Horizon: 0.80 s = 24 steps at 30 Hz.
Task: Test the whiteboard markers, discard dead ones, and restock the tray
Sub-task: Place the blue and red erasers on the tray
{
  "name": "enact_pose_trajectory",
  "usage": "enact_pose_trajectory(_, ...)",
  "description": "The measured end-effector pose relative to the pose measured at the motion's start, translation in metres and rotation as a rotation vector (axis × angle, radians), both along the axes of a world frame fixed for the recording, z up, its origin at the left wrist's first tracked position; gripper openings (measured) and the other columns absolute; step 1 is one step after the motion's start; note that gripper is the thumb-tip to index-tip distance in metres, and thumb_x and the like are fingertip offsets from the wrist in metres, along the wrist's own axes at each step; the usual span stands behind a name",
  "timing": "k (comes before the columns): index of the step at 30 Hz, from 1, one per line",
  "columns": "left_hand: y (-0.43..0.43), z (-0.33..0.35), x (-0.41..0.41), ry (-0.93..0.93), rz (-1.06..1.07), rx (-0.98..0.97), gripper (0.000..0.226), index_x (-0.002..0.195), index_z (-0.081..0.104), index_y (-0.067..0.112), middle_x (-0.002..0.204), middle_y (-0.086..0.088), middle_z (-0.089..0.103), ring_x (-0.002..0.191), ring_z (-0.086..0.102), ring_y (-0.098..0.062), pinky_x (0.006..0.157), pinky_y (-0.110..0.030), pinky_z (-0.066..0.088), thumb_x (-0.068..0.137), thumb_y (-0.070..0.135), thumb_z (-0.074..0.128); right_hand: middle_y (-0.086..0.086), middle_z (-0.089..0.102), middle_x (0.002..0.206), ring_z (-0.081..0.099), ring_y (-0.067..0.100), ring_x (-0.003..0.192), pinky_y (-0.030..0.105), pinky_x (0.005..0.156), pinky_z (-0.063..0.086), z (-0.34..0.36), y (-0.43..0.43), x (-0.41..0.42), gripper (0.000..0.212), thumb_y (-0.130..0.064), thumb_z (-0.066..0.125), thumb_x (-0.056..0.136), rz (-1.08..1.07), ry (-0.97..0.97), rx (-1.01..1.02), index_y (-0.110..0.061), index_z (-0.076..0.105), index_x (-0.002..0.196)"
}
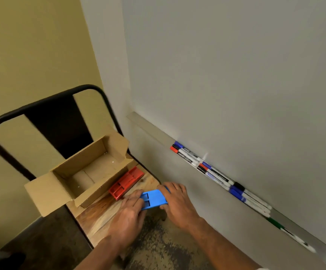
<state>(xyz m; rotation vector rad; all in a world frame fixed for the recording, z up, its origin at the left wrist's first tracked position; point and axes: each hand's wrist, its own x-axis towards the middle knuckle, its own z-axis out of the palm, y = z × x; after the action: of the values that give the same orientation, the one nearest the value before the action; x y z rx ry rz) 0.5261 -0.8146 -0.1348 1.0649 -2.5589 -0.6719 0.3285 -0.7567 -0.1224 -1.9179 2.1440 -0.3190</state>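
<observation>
Markers already line the tray under the whiteboard, so restocking looks well along. Your left hand and right hand both grasp a blue holder over the chair; the box sits empty.

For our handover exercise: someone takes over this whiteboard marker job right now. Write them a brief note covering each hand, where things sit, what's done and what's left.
Left hand and right hand: both grip the blue plastic holder over the chair seat.
Red plastic holder: lying on the seat beside the open cardboard box, which looks empty.
Markers: red, blue, black and green caps, lying in the whiteboard tray, all capped.
Done: cannot tell whether any were tested; whiteboard shows no marks.
Left: test markers, discard dead ones, restock the tray.
</observation>
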Motion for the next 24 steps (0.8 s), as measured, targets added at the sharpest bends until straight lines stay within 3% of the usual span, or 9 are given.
enact_pose_trajectory(3, 0.012, 0.015, -0.024, 0.037, -0.092, -0.047, 0.023, 0.107, 0.063, 0.025, 0.149, -0.002, 0.052, 0.14, 0.047, -0.02, 0.118, -0.039, 0.037, 0.088, 0.021, 0.075, -0.001, 0.045, 0.139, 0.041, 0.021, 0.128, 0.036, 0.111, 0.033, 0.021, 0.034, -0.016, 0.058, -0.028, 0.067, 0.089, -0.1, -0.006, -0.037, -0.027, 0.04, 0.141)
enact_pose_trajectory(9, 0.065, 0.042, -0.097, 0.117, -0.327, -0.155, 0.029, 0.11, 0.066, 0.02, 0.15, -0.006, 0.052, 0.144, 0.044, -0.024, 0.119, -0.045, 0.036, 0.085, 0.013, 0.079, -0.002, 0.042, 0.142, 0.038, 0.021, 0.13, 0.035, 0.114, 0.031, 0.061, 0.131, -0.056, 0.059, -0.028, 0.067, 0.09, -0.361, -0.022, -0.114, -0.026, 0.04, 0.143)
enact_pose_trajectory(14, 0.14, 0.066, -0.158, 0.137, -0.482, -0.227, 0.04, 0.11, 0.069, 0.018, 0.144, -0.01, 0.058, 0.136, 0.053, -0.027, 0.108, -0.052, 0.046, 0.074, 0.011, 0.088, -0.002, 0.042, 0.146, 0.036, 0.019, 0.136, 0.034, 0.119, 0.026, 0.082, 0.225, -0.09, 0.063, -0.031, 0.07, 0.091, -0.546, -0.032, -0.17, -0.025, 0.04, 0.146)
enact_pose_trajectory(24, 0.331, 0.076, -0.283, 0.225, -0.614, -0.293, 0.032, 0.108, 0.071, 0.014, 0.145, -0.012, 0.057, 0.139, 0.049, -0.03, 0.113, -0.049, 0.041, 0.079, 0.006, 0.081, 0.0, 0.042, 0.146, 0.036, 0.02, 0.136, 0.034, 0.118, 0.027, 0.096, 0.431, -0.185, 0.063, -0.027, 0.07, 0.091, -0.743, 0.027, -0.223, -0.023, 0.04, 0.145)
